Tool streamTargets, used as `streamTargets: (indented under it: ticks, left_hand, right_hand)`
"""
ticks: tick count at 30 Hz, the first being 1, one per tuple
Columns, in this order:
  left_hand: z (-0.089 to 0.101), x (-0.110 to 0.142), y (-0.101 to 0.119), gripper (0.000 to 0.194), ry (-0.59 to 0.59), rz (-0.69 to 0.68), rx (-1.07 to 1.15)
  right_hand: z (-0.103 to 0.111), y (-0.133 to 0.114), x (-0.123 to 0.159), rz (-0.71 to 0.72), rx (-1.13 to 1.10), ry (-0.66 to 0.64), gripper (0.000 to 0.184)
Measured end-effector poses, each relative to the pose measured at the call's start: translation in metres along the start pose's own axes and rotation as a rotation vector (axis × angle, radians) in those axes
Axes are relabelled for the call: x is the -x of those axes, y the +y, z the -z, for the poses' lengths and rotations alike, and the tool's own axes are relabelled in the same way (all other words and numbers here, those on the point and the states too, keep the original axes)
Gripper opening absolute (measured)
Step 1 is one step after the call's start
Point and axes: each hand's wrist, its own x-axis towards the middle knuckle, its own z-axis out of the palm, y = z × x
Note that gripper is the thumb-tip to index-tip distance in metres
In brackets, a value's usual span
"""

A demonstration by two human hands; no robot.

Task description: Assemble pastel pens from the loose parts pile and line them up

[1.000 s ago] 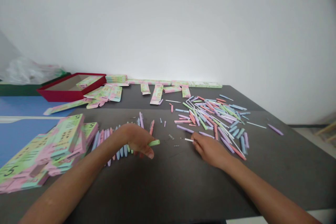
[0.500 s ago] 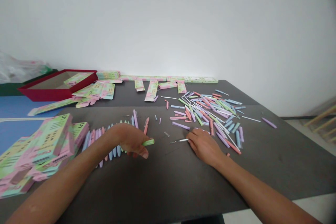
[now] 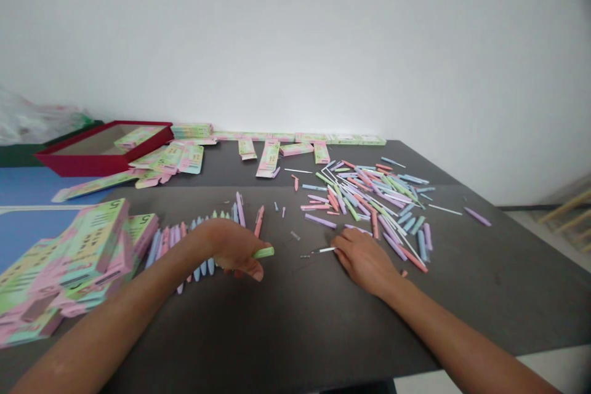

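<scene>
Hardly anything's moved: left hand (image 3: 233, 247) still clamped on a green pen barrel (image 3: 263, 252), right hand (image 3: 364, 261) pinching a thin white refill (image 3: 322, 250) on the bench (image 3: 300, 320).

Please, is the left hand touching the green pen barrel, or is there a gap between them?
Touching. The head view shows the green pen barrel held against the fingers of the left hand, with its end sticking out past them.

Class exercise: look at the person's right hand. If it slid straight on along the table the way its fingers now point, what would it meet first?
The right hand has a thin white pen refill at its fingers. Beyond that, the first thing in line looks like a lilac pen barrel, though depth is hard to judge from this view.
</scene>
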Motion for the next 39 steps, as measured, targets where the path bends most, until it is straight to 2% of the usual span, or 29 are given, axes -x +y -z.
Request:
streamTargets:
  ticks: [11,28,39]
  left_hand:
    - [-0.004,-0.005,0.002,0.063,-0.001,0.014,-0.032]
    - [-0.003,0.000,0.008,0.068,0.015,0.074,-0.080]
    - [-0.003,0.003,0.009,0.068,0.028,0.050,-0.090]
  right_hand:
    - [0.000,-0.003,0.005,0.012,-0.014,-0.006,0.023]
    - [-0.001,-0.007,0.008,0.021,0.004,0.022,0.022]
    - [-0.006,-0.015,0.005,0.059,0.021,0.056,0.013]
